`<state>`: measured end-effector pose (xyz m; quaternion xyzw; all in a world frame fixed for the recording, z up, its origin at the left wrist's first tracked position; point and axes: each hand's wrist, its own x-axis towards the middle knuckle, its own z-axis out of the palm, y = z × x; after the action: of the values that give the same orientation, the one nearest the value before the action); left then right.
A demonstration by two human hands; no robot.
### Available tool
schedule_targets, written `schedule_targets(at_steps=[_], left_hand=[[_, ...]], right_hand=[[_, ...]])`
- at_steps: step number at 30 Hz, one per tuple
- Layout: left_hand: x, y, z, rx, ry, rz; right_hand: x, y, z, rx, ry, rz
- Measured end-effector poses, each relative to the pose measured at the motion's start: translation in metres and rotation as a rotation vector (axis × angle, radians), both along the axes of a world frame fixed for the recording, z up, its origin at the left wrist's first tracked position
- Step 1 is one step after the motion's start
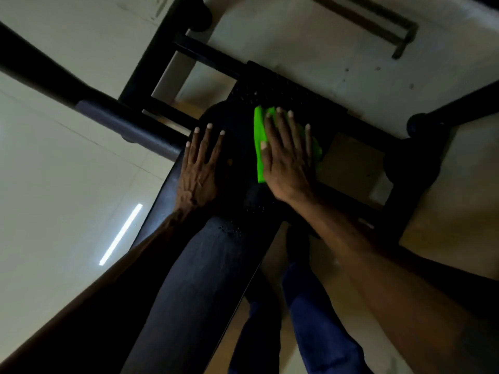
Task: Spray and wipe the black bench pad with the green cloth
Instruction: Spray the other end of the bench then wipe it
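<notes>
The folded bright green cloth (260, 147) is pressed flat under the spread right hand (287, 160), its long axis running near to far. The long black padded bench pad (205, 279) is braced by the flat, spread left hand (201, 168).

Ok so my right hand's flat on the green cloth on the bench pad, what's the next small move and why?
Probably slide the green cloth toward you along the black bench pad. The right hand presses it flat near the pad's far end, while spray droplets still bead on the nearer stretch, so that part looks unwiped. The left hand rests flat on the pad, steadying it.
</notes>
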<state>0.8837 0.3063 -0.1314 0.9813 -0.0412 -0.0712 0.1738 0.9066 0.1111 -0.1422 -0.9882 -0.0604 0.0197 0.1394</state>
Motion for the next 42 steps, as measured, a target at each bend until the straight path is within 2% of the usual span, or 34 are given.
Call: schedule_targets(at_steps=[3, 5, 8, 11, 13, 16, 20, 24, 28, 31, 38, 42], left_hand=[[-0.001, 0.000, 0.004, 0.025, 0.005, -0.017], [-0.004, 0.000, 0.003, 0.034, 0.008, -0.024], [-0.009, -0.001, 0.003, 0.036, 0.008, -0.054], [-0.015, -0.001, 0.002, 0.035, -0.006, -0.066], [-0.019, 0.001, 0.002, 0.026, 0.001, -0.076], [-0.025, 0.008, 0.005, 0.042, 0.001, -0.072], [-0.033, 0.023, 0.011, 0.035, -0.020, -0.058], [-0.048, 0.034, 0.005, 0.033, -0.028, -0.058], [-0.070, 0.029, -0.008, 0.001, -0.027, -0.012], [-0.075, 0.024, -0.006, -0.046, -0.021, 0.037], [-0.066, 0.020, 0.002, -0.049, -0.055, 0.027], [-0.062, 0.020, 0.001, -0.048, -0.073, 0.007]], right_hand=[[-0.050, -0.011, 0.004, -0.013, -0.017, 0.040], [-0.056, -0.015, 0.000, 0.026, -0.027, 0.046], [-0.032, -0.016, -0.009, 0.110, -0.077, 0.009], [0.009, -0.007, -0.020, 0.198, -0.101, -0.166], [0.016, -0.003, -0.017, 0.184, -0.058, -0.239], [-0.028, 0.004, -0.006, 0.051, -0.087, -0.130], [-0.103, -0.011, 0.003, 0.035, 0.009, 0.151], [-0.060, -0.040, 0.003, -0.057, -0.006, 0.332], [0.001, -0.020, 0.001, -0.036, -0.018, 0.201], [-0.006, 0.005, 0.002, -0.053, -0.035, 0.077], [-0.082, -0.005, 0.009, -0.067, -0.013, 0.256], [-0.055, -0.022, 0.006, -0.065, -0.031, 0.239]])
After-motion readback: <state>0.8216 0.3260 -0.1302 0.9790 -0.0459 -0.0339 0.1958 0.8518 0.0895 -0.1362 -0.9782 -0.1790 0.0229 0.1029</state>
